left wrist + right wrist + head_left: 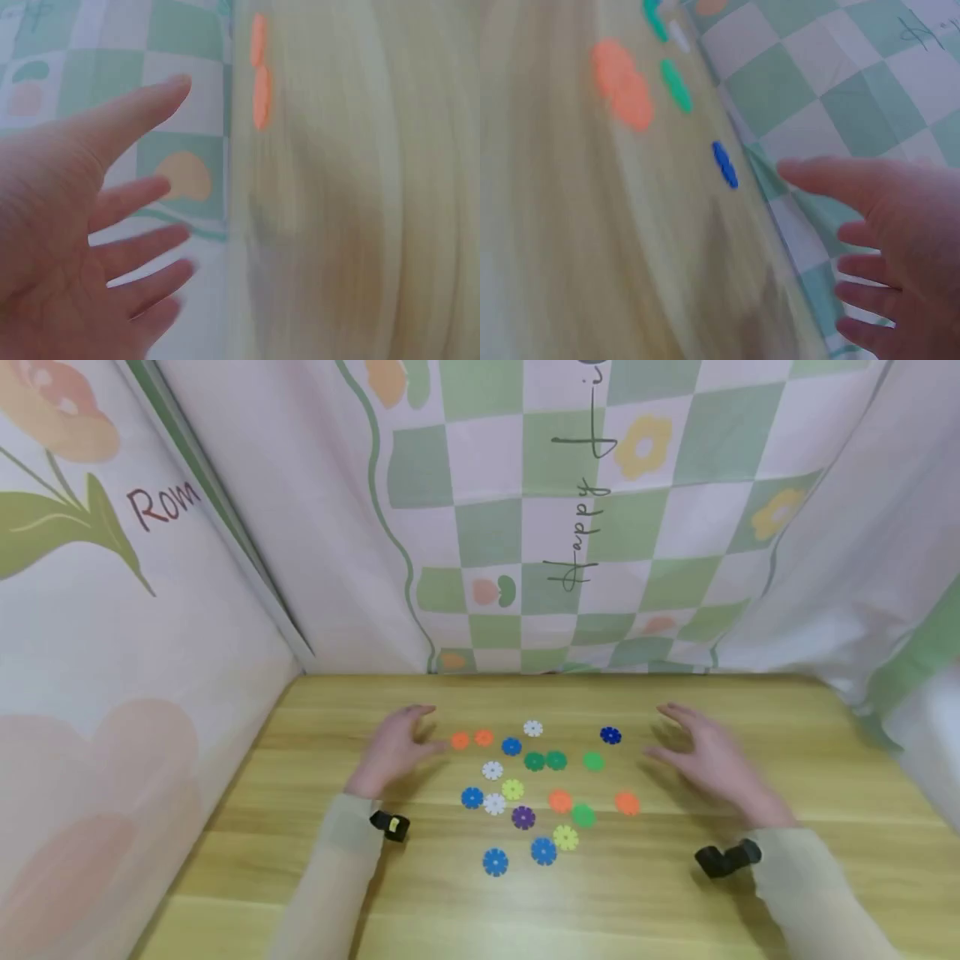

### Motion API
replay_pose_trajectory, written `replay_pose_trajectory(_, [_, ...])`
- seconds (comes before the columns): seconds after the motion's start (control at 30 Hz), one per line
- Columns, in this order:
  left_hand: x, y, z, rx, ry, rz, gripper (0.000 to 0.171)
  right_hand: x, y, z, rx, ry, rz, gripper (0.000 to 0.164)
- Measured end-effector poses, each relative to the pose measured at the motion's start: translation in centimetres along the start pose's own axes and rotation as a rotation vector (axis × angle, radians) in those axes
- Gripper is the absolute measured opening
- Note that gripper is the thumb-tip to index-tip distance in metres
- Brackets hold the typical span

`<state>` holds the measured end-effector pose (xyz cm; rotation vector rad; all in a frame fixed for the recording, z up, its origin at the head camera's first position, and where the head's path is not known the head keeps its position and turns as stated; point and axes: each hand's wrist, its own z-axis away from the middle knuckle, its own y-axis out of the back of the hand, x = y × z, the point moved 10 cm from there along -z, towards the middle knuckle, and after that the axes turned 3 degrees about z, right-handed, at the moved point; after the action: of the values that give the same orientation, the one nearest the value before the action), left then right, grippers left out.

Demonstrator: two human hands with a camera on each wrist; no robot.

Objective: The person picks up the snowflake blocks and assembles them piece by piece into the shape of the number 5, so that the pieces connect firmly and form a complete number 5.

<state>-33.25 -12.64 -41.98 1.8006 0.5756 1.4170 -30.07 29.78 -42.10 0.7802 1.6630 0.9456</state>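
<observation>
Several flat, notched plastic discs lie scattered on the wooden table between my two hands. My left hand (pixel 393 747) hovers at their left side, fingers spread and holding nothing. Nearest to it are two orange discs (pixel 460 741), which the left wrist view shows edge-on. On the other side my right hand (pixel 708 756) is held above the table, its fingers apart and nothing in them. A dark blue disc (pixel 611 736) and a light green disc (pixel 593 762) lie closest to that hand. Purple (pixel 523 817), white (pixel 492 770) and yellow-green (pixel 512 789) discs sit in the middle.
Behind the table (pixel 645 902) hangs a green and white checked curtain (pixel 551 535), meeting its back edge. A floral cloth (pixel 90 677) rises along the left side. Two blue discs (pixel 495 862) lie nearest the front.
</observation>
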Motion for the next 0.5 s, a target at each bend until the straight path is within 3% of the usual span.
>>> replay_pose_trajectory(0.1, [-0.2, -1.7, -0.4, -0.067, 0.043, 0.169, 0.069, 0.3, -1.2, -0.7, -0.052, -0.036, -0.139, 0.077])
replay_pose_trajectory(0.17, [-0.2, -2.5, -0.7, -0.089, 0.057, 0.214, 0.066, 0.3, -1.9, -1.2, -0.072, -0.054, -0.180, 0.074])
replay_pose_trajectory(0.5, [0.9, -4.5, -1.8, -0.150, 0.177, 0.136, 0.041, -1.2, -4.0, -4.1, -0.092, -0.057, -0.154, 0.054])
